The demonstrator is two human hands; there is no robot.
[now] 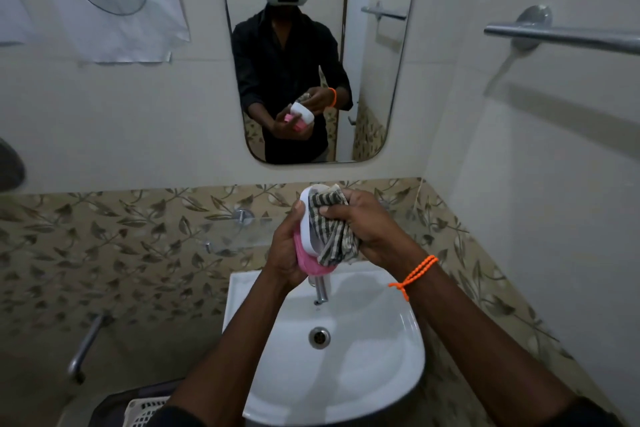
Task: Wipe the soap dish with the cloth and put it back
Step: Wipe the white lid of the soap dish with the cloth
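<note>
Above the sink, my left hand [285,250] holds a white soap dish [305,224] tilted on edge, with a pink part [306,260] under it against my palm. A striped grey-and-white cloth [330,236] is bunched in my right hand [367,224] and pressed into the hollow of the dish. An orange bead band circles my right wrist. The mirror [377,87] above shows the same grip from the front.
A white basin [377,357] with a chrome tap [320,289] and drain sits directly below my hands. A small glass shelf [228,229] juts from the leaf-patterned wall at the left. A towel bar [561,36] runs along the right wall. A white basket [145,409] stands at the lower left.
</note>
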